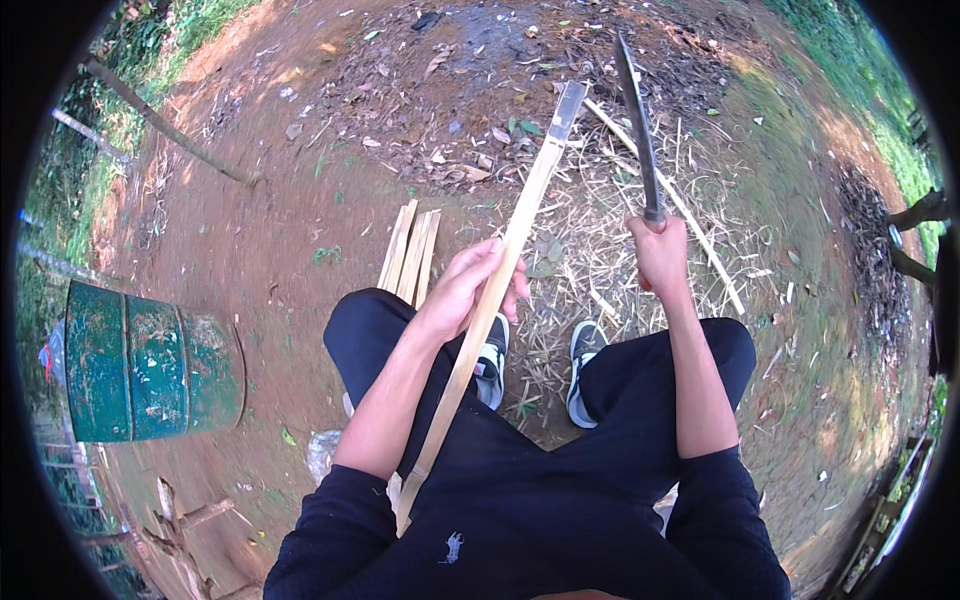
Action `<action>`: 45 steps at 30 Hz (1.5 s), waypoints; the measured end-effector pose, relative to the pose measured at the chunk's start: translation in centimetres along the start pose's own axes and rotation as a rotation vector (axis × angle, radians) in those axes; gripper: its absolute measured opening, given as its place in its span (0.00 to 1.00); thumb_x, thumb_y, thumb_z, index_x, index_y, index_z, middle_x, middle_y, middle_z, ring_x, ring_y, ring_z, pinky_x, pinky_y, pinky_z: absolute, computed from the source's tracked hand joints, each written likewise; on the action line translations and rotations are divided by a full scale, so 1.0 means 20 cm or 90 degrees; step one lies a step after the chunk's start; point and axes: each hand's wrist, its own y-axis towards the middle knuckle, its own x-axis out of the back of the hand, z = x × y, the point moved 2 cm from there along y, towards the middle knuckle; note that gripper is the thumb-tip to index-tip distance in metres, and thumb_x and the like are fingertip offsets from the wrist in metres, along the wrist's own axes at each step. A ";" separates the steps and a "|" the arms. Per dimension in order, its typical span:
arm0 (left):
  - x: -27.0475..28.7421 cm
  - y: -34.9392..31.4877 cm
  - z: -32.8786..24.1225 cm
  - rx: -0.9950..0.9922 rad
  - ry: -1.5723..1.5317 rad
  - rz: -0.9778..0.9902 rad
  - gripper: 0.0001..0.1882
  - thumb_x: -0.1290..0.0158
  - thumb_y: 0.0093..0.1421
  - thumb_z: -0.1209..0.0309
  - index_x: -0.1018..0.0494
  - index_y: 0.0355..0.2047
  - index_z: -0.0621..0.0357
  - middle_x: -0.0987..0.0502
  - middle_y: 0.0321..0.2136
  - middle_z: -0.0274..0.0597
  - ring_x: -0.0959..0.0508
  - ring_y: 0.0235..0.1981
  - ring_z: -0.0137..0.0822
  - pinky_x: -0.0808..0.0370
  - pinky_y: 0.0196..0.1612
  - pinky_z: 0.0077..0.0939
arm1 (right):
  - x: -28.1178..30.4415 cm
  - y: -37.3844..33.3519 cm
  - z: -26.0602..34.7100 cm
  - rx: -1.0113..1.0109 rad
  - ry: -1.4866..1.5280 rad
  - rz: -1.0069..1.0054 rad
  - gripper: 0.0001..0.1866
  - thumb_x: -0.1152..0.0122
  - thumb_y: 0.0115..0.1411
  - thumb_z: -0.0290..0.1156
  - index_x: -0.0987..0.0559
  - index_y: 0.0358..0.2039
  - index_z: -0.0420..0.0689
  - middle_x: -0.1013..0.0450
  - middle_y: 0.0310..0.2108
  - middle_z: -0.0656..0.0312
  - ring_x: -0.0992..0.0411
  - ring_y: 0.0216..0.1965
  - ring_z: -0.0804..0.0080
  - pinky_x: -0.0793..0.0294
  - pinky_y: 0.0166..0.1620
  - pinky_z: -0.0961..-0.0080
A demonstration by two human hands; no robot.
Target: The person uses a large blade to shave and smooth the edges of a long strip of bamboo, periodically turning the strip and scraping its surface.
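My left hand (470, 290) grips a long, pale bamboo strip (525, 215) around its middle. The strip slants from my lap up to a darker far end, and its near end rests by my body. In my right hand (660, 255) is the handle of a machete (640, 130), its dark blade pointing away from me and upward. The blade and the strip are apart. Beyond my left knee lie several split bamboo strips (410, 250). Another long thin strip (690, 220) lies on the ground, partly behind the machete.
Bamboo shavings (590, 250) litter the ground around my shoes (585, 370). A worn green metal drum (150, 360) stands at the left. Thin poles (170, 130) rise at the far left, with dry leaves (450, 150) spread ahead. A wooden frame (180, 530) is at the lower left.
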 end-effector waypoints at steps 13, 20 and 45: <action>-0.09 -0.03 0.04 0.053 0.064 0.011 0.18 0.66 0.76 0.60 0.35 0.47 0.64 0.37 0.17 0.32 0.36 0.08 0.24 0.36 0.09 0.19 | -0.20 -0.25 0.15 0.456 -0.408 0.108 0.09 0.35 0.44 0.28 0.27 0.25 0.45 0.26 0.18 0.57 0.24 0.19 0.58 0.26 0.24 0.61; -0.10 -0.08 0.08 0.033 0.196 -0.041 0.19 0.68 0.76 0.58 0.36 0.38 0.61 0.41 0.13 0.27 0.40 0.07 0.21 0.41 0.08 0.19 | -0.22 -0.16 0.02 0.474 -0.436 0.123 0.12 0.33 0.42 0.30 0.27 0.26 0.46 0.25 0.19 0.58 0.24 0.19 0.58 0.29 0.23 0.61; -0.10 -0.14 0.07 0.087 0.136 -0.031 0.17 0.66 0.76 0.58 0.37 0.38 0.59 0.41 0.16 0.28 0.42 0.07 0.20 0.39 0.09 0.17 | -0.03 0.19 -0.05 0.093 -0.385 -0.033 0.05 0.42 0.56 0.27 0.21 0.25 0.41 0.28 0.14 0.58 0.33 0.12 0.73 0.30 0.19 0.72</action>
